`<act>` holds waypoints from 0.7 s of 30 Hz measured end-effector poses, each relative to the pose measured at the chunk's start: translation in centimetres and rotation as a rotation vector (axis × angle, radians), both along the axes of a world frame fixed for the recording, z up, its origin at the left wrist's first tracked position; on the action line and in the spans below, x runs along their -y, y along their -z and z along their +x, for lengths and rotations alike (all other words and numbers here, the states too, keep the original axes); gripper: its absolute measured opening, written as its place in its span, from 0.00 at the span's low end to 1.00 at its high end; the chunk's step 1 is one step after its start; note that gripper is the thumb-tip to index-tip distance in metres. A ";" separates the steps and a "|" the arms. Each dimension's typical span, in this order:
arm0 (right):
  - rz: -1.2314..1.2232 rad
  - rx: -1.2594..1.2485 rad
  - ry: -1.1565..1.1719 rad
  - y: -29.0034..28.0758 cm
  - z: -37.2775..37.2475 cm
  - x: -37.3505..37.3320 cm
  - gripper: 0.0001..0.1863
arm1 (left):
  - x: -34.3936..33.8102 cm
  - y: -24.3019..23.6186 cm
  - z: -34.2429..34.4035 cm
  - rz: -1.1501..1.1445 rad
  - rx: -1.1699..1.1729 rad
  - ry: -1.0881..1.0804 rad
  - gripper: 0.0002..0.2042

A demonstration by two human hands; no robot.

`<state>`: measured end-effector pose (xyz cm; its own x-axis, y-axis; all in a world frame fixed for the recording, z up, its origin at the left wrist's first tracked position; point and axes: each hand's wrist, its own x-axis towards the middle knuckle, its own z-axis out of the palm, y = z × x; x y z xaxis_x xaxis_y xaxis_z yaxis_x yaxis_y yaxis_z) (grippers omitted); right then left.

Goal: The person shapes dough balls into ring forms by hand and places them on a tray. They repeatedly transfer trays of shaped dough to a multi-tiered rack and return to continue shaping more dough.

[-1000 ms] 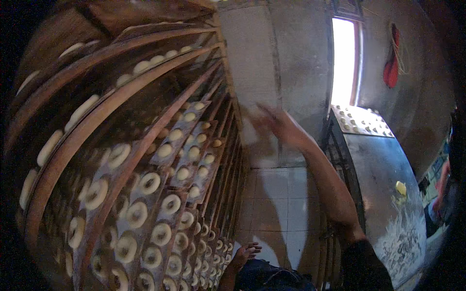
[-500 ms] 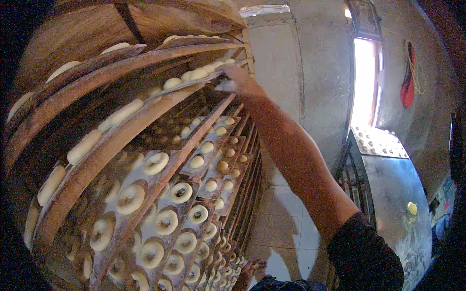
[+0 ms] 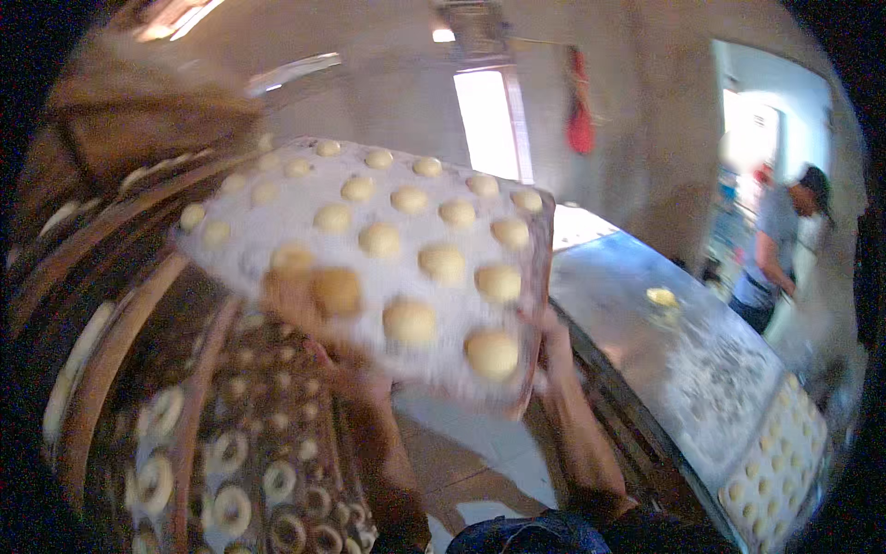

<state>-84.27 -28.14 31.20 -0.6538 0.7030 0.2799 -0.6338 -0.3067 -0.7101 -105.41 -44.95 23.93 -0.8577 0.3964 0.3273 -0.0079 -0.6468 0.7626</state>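
Observation:
A flat, floury board [image 3: 392, 284] with rows of round dough balls [image 3: 443, 262] is held up in front of me, tilted, its far left corner close to the rack. My left hand [image 3: 355, 369] grips its near left edge, fingers mostly hidden and blurred. On the right edge, my right hand [image 3: 552, 343] is closed round the side, with its fingers partly out of sight under the board. Shadow darkens the dough balls nearest my left hand.
A wooden rack [image 3: 120, 346] at left carries ring-shaped dough [image 3: 231, 510] and long loaves. Along the right runs a metal-topped table [image 3: 600, 282] with a yellow lump [image 3: 661, 296], scattered flour and another dough-ball tray [image 3: 773, 462]. Beyond it stands a person [image 3: 773, 247] near a doorway.
My view has swung right. My right hand has left the upper rack shelf, and both hands now hold the board of dough balls. A person and more of the table have come into view.

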 end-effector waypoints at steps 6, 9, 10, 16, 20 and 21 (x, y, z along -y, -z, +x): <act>-0.040 0.087 0.287 13.7 20.0 3.1 0.30 | -10.2 11.8 10.3 -0.300 0.107 0.405 0.19; -0.184 0.113 0.392 19.4 29.5 5.2 0.32 | -14.0 19.3 18.7 -0.504 0.149 0.649 0.19; -0.174 0.248 0.450 21.1 32.7 5.6 0.31 | -14.9 21.1 21.6 -0.567 0.151 0.735 0.19; -0.449 0.345 0.835 29.2 43.8 9.0 0.29 | -22.4 25.9 35.8 -0.841 0.038 1.148 0.18; -0.576 0.300 0.961 30.3 50.3 10.5 0.39 | -30.9 26.9 47.3 -0.857 -0.107 1.278 0.17; -0.590 0.214 1.017 30.4 52.1 10.3 0.38 | -33.1 27.3 50.7 -0.856 -0.146 1.296 0.17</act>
<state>-32.19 -38.41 0.81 0.2831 0.9086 -0.3071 -0.6611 -0.0471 -0.7489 -54.72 -11.80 -3.37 0.2228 0.9182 -0.3276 -0.0918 0.3543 0.9306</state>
